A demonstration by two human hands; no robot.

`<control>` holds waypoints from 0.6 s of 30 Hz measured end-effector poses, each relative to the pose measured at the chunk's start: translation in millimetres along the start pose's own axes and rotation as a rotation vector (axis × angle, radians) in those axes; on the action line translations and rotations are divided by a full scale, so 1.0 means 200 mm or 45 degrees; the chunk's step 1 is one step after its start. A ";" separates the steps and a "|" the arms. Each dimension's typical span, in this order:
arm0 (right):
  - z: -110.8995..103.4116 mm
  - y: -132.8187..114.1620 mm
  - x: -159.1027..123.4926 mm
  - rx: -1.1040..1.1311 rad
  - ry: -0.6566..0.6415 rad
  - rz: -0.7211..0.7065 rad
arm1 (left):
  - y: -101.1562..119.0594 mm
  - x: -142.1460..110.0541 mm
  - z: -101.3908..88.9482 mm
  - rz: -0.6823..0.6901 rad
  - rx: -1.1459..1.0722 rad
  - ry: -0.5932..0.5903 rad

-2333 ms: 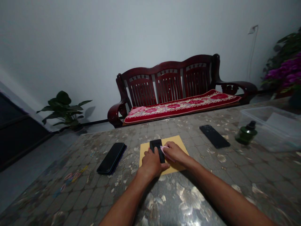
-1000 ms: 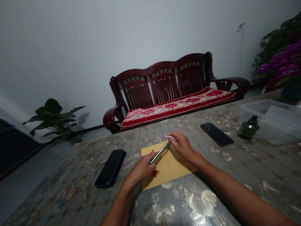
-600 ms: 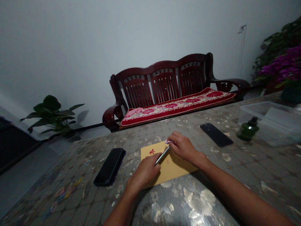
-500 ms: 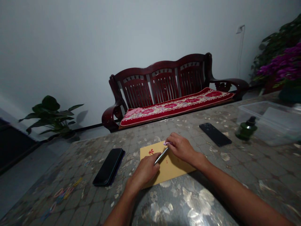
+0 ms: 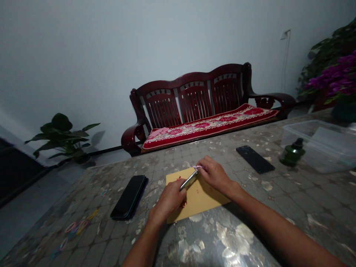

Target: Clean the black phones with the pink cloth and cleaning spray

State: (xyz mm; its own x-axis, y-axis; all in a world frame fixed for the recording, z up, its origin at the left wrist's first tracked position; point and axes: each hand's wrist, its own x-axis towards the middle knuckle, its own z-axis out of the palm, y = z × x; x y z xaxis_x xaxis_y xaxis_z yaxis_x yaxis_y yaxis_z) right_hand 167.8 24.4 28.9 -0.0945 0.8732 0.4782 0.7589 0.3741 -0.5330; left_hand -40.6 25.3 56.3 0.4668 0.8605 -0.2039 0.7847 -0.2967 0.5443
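A slim phone [image 5: 189, 180] stands on its edge above a yellow envelope [image 5: 200, 199] on the patterned table [image 5: 250, 222]. My left hand [image 5: 167, 202] is closed on the phone's near end. Closed around the far end is my right hand [image 5: 214, 174], with a small pink cloth [image 5: 198, 167] pinched at the fingertips against the phone. Red marks on the envelope are partly hidden under my left hand.
A black phone [image 5: 129, 196] lies left of the envelope, another black phone [image 5: 255, 159] to the right. A green bottle [image 5: 291, 155] stands beside a clear plastic box [image 5: 319, 144]. Coloured rubber bands [image 5: 75, 227] lie at the left. A wooden bench [image 5: 205, 107] stands behind.
The phone lay flat on the envelope under both hands; it has been tipped up onto its edge. Over the last half second the hands and phone have barely shifted.
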 end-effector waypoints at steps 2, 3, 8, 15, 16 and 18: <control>0.01 0.01 0.00 0.050 -0.003 -0.034 | 0.02 0.01 0.00 -0.020 0.125 0.028; 0.01 0.02 0.00 0.081 0.006 -0.034 | 0.03 0.01 0.00 -0.032 0.209 0.049; 0.03 0.07 0.02 0.358 0.169 0.234 | 0.07 0.05 0.02 -0.115 0.519 0.091; 0.10 0.11 0.04 0.980 0.194 0.721 | 0.07 0.07 0.02 -0.117 0.467 0.127; 0.11 0.11 0.04 1.026 0.194 0.758 | 0.07 0.08 0.02 -0.111 0.428 0.129; 0.12 0.13 0.04 1.091 0.189 0.813 | 0.06 0.10 0.02 -0.114 0.337 0.134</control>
State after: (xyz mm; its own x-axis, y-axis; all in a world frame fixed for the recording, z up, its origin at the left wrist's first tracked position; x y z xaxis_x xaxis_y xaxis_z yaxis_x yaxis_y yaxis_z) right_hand 170.5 48.4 2.8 0.2819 0.9594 -0.0122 -0.0691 0.0076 -0.9976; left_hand -19.9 37.5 55.9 0.3567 0.9223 -0.1489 0.9064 -0.3031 0.2941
